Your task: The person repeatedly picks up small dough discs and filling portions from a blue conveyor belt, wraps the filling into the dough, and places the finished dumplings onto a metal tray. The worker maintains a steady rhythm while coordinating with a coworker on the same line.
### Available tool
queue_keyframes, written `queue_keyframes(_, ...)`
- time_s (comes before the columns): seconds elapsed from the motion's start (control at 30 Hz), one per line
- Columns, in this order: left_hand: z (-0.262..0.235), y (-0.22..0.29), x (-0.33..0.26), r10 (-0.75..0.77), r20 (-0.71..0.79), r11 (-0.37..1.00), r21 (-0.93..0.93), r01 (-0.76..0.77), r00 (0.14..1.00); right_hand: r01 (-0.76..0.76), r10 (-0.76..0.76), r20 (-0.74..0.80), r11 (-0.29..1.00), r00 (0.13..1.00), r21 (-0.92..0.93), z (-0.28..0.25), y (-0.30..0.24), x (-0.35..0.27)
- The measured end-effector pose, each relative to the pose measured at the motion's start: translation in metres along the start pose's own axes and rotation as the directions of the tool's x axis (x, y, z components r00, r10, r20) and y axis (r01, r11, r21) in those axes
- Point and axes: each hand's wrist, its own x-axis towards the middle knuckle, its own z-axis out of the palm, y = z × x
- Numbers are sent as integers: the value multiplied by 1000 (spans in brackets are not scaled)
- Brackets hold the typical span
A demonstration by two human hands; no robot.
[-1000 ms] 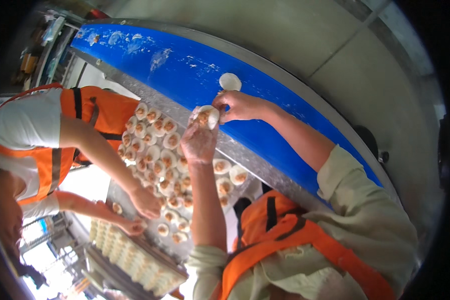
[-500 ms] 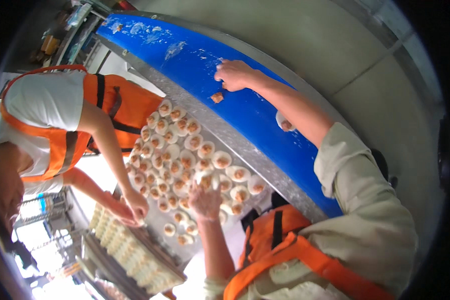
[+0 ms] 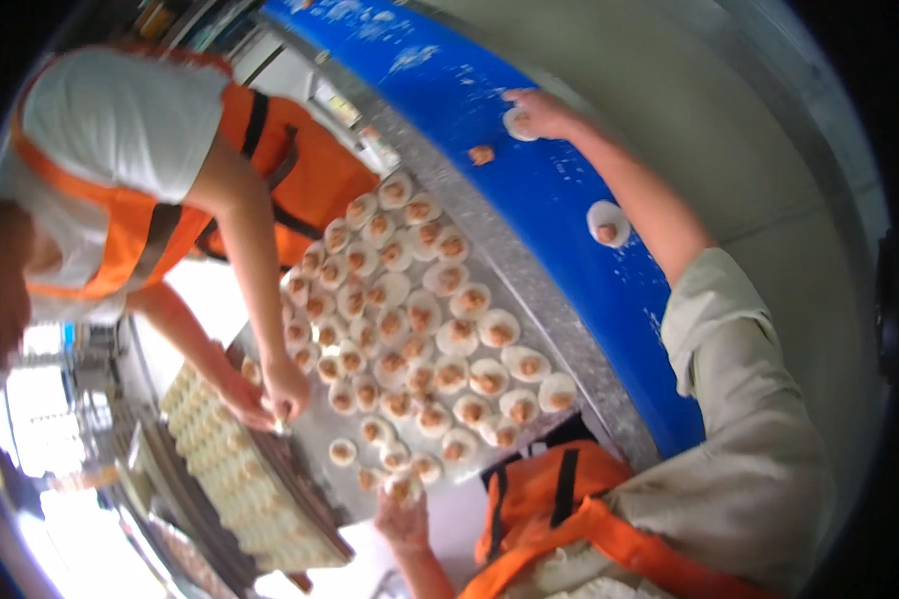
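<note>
My left hand (image 3: 402, 524) is at the near edge of the metal table, fingers curled round a pale dough round with brown filling (image 3: 403, 487). My right arm reaches across the blue conveyor belt (image 3: 589, 290). There my right hand (image 3: 544, 115) grips the edge of another filled dough round (image 3: 518, 124), its index finger extended; the hand hides part of it. A loose lump of brown filling (image 3: 481, 155) lies on the belt beside it. Nearer my forearm rests one more filled dough round (image 3: 607, 225).
Many filled dough rounds (image 3: 457, 336) crowd the metal table (image 3: 315, 464). At the left a co-worker in an orange apron (image 3: 310, 180) leans in, a hand (image 3: 285, 389) pinching something small. A tray of pale pieces (image 3: 240, 469) stands below those hands. A metal rail (image 3: 529, 299) borders the belt.
My left hand has drawn back from among the dough rounds toward me, now with one in it. My right hand has shifted slightly right, uncovering the dough round under it. The view has shifted.
</note>
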Motion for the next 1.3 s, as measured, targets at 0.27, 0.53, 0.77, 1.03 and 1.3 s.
queue_keyframes(0.27, -66, -112, -91, 45, -224, 999, 7, -44, 974, -141, 153, 184, 987, 971, -75, 20, 184, -95)
queue_keyframes(0.53, -111, 42, 32, 111, -126, 994, 22, -109, 986, -233, 57, 328, 815, 943, 530, -18, -72, -98)
queue_keyframes(0.77, -132, 71, 72, -6, -194, 875, 475, 99, 981, -108, -411, 642, 784, 647, 612, 73, -291, -192)
queue_keyframes(1.03, -141, 68, 90, 384, 56, 100, 990, -101, 922, 293, -405, 724, 913, 559, 284, 202, -390, -196)
queue_keyframes(1.3, -154, 62, 80, 570, 146, 159, 946, -283, 808, 484, -342, 733, 875, 588, 19, 210, -419, -186)
